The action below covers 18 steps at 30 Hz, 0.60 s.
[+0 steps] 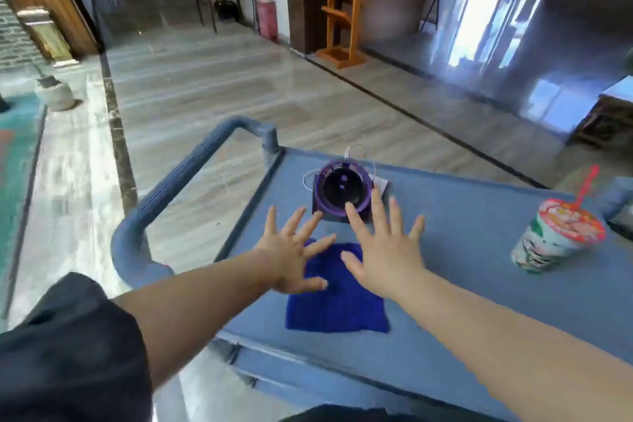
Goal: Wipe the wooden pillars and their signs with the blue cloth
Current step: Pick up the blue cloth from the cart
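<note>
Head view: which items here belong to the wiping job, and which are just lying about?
Job:
blue cloth on the cart top
left hand and right hand, spread above it

Lying about:
purple round device
lidded cup with straw
wooden rack

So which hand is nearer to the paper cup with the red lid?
Right. The right hand, fingers spread, is over the blue cloth on the cart top, on the side facing the cup. The left hand is further off, over the cloth's far side.
</note>
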{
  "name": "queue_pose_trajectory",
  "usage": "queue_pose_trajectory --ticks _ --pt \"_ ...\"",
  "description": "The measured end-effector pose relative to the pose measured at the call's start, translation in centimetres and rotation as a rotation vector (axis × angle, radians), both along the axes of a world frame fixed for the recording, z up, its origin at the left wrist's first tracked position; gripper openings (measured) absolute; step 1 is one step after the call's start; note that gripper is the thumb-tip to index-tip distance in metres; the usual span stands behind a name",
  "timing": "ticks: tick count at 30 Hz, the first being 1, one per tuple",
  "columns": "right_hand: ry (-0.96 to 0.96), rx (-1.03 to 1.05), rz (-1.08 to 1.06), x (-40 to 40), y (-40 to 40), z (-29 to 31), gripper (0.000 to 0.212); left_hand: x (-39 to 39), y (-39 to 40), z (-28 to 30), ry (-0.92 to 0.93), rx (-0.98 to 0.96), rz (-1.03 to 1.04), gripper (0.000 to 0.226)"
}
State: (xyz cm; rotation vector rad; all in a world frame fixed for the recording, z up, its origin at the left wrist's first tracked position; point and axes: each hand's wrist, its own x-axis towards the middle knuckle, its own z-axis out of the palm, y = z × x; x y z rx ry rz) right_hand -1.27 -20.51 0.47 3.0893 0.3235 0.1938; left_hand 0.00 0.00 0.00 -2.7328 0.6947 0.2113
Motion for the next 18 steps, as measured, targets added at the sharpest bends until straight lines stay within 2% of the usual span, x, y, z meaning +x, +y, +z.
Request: queue_pose_trajectory --ticks 1,5,12,16,18 --pt "0.099 -0.022 -0.018 -1.3 0.4 -1.2 0.084 -1.0 -0.1 -1.1 0.057 0.014 0.006 0.086" --pt "0.218 -0.047 0.005 -4.4 0.7 -7.2 0.083 -3.0 -0.4 -5.6 0.155 -0.123 0.023 0.086" --pt "0.294 0.075 0.140 -5.5 0.4 -8.2 0.082 -5.8 0.0 -7.0 0.170 -0.329 -0.086 0.091" --pt "0.346 0.131 0.268 -5.7 -1.2 -8.3 0.087 -6.0 0.6 -6.9 0.258 -0.361 -0.116 0.087" --pt "0.362 0.105 0.339 -5.2 -2.4 -8.1 0.087 -5.3 0.5 -6.4 0.244 -0.341 -0.154 0.079"
